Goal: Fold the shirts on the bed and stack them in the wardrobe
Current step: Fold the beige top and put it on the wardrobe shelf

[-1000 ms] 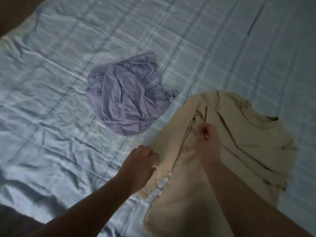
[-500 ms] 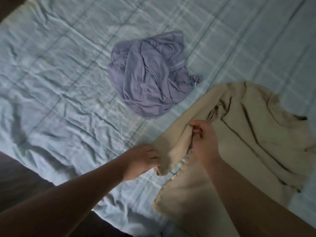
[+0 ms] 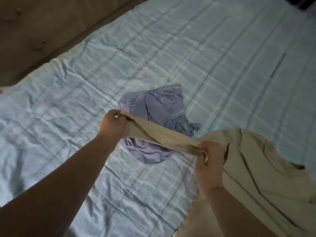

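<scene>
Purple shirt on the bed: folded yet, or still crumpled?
Still crumpled. The purple shirt lies bunched in an uneven heap on the blue sheet, untouched; both hands hold the beige shirt.

No readable text, label, brand, number or sign appears anywhere: the pale blue checked bedsheet (image 3: 188, 53), crumpled lavender shirt (image 3: 153, 106) and beige cotton shirt (image 3: 256, 168) carry none.
</scene>
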{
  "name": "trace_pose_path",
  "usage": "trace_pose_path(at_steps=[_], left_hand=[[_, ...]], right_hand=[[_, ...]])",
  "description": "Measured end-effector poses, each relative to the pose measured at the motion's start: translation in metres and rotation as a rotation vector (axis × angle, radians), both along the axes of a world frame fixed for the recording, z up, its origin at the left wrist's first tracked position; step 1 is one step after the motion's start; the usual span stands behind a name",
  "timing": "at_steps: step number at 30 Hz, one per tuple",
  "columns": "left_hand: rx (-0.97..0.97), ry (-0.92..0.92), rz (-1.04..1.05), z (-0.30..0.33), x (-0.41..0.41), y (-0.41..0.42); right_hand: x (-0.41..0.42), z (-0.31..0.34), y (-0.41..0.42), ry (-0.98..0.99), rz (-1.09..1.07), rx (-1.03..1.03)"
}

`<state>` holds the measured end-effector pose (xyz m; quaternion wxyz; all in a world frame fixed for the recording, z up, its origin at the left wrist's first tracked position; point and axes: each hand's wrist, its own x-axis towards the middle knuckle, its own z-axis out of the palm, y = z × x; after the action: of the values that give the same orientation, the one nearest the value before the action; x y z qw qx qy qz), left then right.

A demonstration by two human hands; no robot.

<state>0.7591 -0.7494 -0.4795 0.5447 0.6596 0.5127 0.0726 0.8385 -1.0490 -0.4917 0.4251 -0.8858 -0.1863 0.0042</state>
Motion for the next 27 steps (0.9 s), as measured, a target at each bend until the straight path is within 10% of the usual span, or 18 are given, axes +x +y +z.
trace_pose_path(at_steps=[5,15,21,27], left_hand=[[-0.001,0.109,-0.042,-0.017,0.007,0.004],[-0.042,-0.349,-0.223,-0.011,-0.014,-0.004],[0.475,0.145,-0.468,0.000,-0.009,0.017],[0.303,-0.575,-0.245,0.066,0.021,0.016]], right_hand=[[0.029,-0.016,0.006,-0.065,0.214,-0.328],[0.016,-0.036,-0.049,-0.009,0.010,-0.602],[0.031,-0.032,-0.042,-0.006,-0.017,-0.739],[0.037,-0.015,-0.040,-0.023,0.009,-0.585]])
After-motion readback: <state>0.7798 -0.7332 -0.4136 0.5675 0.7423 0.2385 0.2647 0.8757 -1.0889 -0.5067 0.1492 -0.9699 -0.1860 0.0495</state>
